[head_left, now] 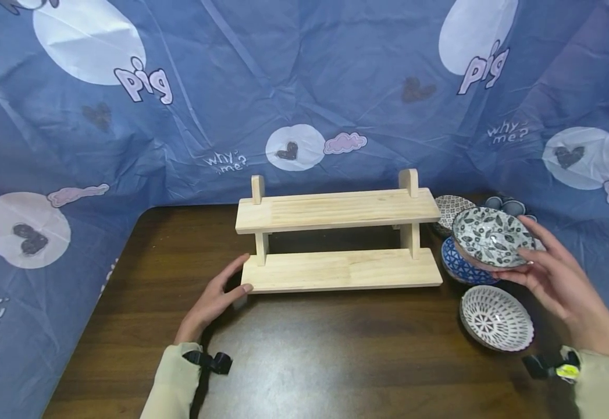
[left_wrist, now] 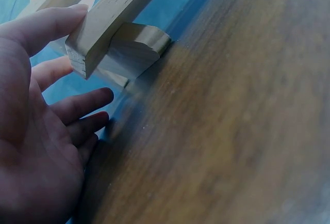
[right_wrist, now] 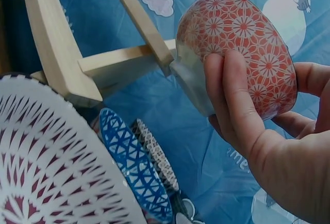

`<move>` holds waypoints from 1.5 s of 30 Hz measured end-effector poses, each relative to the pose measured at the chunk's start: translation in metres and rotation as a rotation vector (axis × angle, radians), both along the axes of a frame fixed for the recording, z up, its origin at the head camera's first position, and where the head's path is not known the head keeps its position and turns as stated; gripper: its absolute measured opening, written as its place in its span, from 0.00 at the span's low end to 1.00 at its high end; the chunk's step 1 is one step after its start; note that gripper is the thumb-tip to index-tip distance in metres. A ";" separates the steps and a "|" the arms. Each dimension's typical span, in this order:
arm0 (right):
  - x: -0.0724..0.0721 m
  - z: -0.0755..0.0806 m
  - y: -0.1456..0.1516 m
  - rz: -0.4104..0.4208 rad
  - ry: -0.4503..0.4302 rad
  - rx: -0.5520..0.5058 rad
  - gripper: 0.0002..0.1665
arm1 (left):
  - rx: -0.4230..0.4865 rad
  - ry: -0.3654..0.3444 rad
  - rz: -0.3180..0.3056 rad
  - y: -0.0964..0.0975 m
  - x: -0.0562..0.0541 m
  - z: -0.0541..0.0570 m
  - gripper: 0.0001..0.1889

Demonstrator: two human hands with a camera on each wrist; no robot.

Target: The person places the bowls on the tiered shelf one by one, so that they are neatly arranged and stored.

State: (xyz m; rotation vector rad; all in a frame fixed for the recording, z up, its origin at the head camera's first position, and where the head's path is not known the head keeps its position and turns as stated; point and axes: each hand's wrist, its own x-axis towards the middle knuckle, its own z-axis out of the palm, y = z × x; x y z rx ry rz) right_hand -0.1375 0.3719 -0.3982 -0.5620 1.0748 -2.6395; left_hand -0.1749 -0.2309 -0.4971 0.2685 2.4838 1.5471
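A two-tier wooden display shelf (head_left: 341,270) stands on the table. My left hand (head_left: 215,297) is at the left end of its lower board, the thumb by the front corner and the index finger by the back; the left wrist view shows them on either side of the board end (left_wrist: 82,53), other fingers loose below. My right hand (head_left: 561,273) holds a bowl (head_left: 492,235) by its rim and side, raised and tilted, leaf-patterned inside. Red with white flowers covers its outside (right_wrist: 268,64). Beneath it sits a blue-patterned bowl (head_left: 463,265), partly hidden.
A white bowl with dark dashes (head_left: 498,320) stands nearest on the right. Behind the held bowl are a brown-and-white patterned bowl (head_left: 451,209) and a dark bowl with grey circles (head_left: 513,206). The brown wooden table (head_left: 325,349) meets a blue printed cloth (head_left: 304,75) at the back.
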 end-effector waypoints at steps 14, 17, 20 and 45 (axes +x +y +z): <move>-0.014 0.014 -0.019 0.018 -0.008 0.018 0.38 | 0.013 0.001 -0.005 -0.001 -0.001 -0.002 0.37; -0.017 0.017 -0.025 0.015 0.001 0.021 0.37 | 0.016 0.005 -0.006 -0.001 -0.002 -0.004 0.37; -0.020 0.019 -0.030 0.003 -0.002 0.041 0.37 | 0.016 0.010 -0.008 -0.002 -0.002 -0.004 0.37; -0.045 0.031 -0.068 -0.086 -0.049 0.189 0.34 | 0.018 0.005 -0.004 0.000 0.000 0.000 0.36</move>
